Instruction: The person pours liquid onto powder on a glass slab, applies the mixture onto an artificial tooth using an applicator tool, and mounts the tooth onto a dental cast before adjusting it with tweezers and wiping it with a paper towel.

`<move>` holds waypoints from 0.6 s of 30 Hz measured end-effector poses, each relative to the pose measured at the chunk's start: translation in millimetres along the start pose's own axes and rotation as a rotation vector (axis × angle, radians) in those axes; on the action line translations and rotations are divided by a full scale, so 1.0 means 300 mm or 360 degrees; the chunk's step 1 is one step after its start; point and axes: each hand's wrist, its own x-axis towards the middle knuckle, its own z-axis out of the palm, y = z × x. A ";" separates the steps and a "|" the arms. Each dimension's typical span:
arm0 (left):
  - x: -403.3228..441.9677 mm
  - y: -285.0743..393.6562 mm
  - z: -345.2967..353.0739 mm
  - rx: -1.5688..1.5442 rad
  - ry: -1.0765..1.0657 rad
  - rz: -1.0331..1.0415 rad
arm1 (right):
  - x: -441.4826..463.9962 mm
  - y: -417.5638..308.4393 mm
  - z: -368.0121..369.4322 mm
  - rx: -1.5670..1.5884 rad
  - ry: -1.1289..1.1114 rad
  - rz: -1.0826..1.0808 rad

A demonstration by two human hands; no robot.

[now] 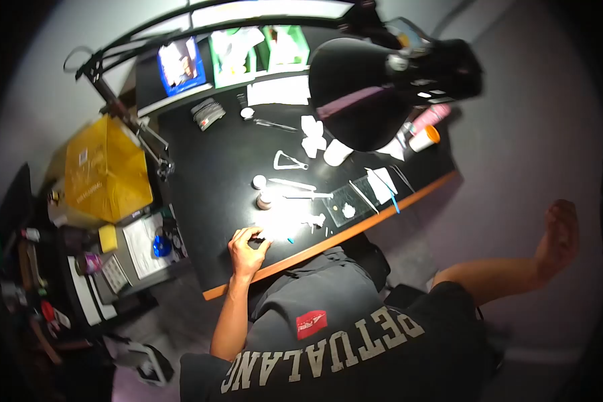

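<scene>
lamp: a black metal desk lamp with a wide round shade [358, 94] hangs over the far right of the black-topped bench with an orange-brown front edge [211, 201], hiding part of it.
glare: a white patch of light washes out the surface just beside the left hand [246, 246].
far side: upright packs with blue [197, 85] and green [222, 77] borders stand behind a white sheet of paper [278, 91].
right side: a pink bottle [430, 119] and a white tub with an orange lid [424, 138] are near the lamp shade.
left of bench: a big translucent yellow bag [107, 174] stands near the lamp's arm.
left hand: at the near edge, fingers bent toward the thumb; whether they pinch anything i cannot tell.
right hand: the right hand [559, 234] is raised off the bench, well apart from everything on it; too blurred to tell whether its fingers are spread or pressed together.
blue piece: a tiny blue strip [290, 240] lies near the left thumb, its long axis slanting away from the hand toward the front edge.
jar: a small brownish round jar [265, 200] stands beyond the left fingers.
count: one blue strip, one brownish jar, one blue-bordered pack, two green-bordered packs, one orange-lidded tub.
</scene>
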 end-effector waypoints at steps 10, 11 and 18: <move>-0.052 0.024 0.054 0.0410 0.0075 0.0075 | 0.213 0.385 0.509 0.1582 0.0018 -0.0018; -0.055 0.028 0.051 0.0435 0.0064 0.0053 | 0.162 0.346 0.613 0.1391 -0.0031 -0.0008; -0.052 0.040 0.069 0.0370 0.0032 0.0038 | -0.089 0.026 1.389 0.0902 -0.0757 -0.0064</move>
